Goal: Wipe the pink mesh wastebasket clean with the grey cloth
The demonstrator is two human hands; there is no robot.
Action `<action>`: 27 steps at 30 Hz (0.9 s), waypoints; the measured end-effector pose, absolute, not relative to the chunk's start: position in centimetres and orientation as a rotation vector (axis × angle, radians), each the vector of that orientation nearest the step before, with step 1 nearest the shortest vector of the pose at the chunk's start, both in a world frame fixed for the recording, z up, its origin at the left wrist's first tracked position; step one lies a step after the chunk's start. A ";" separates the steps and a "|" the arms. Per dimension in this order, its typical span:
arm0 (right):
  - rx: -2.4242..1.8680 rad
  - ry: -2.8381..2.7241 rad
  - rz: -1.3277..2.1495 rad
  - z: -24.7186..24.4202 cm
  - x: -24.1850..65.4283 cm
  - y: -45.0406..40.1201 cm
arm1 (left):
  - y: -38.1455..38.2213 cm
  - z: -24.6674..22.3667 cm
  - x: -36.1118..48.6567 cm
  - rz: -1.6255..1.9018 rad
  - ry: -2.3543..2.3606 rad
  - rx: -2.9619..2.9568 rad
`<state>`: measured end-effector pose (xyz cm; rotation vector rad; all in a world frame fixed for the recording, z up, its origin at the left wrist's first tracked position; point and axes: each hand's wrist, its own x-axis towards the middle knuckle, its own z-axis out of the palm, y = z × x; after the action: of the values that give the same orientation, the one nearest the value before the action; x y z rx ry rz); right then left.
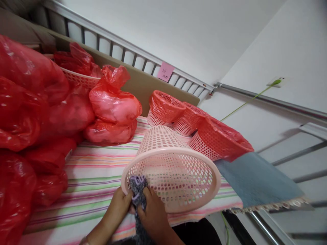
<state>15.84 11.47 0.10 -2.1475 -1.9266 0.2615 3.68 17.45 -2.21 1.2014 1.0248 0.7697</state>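
Observation:
A pink perforated plastic basket (pixel 167 153) lies on its side, its wide mouth facing me. At the lower left of its rim, a dark grey knitted cloth (pixel 139 195) with lilac edging is bunched between my hands. My left hand (pixel 124 200) is closed round the cloth's left side, close to the rim. On the other side my right hand (pixel 152 209) grips the same cloth with bent fingers. The cloth's lower end hangs down below my hands. Whether the fingers also press on the basket rim, I cannot tell.
Full red plastic bags (pixel 112 105) are heaped along the left. Several pink baskets lined with red bags (pixel 166 105) stand behind at the right. A striped sheet (pixel 97 170) covers the surface, with a blue fringed cloth (pixel 258 180) at its right edge. Metal rails (pixel 122 44) run along the wall.

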 end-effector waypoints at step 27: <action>-2.430 -1.744 0.011 0.8 19.7 23.2 | 18.7 -2.3 3.3 0.690 0.973 1.223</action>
<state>19.74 23.20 0.85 -2.4297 -1.7444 0.0106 3.29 18.69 -2.35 1.2225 0.9727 0.6901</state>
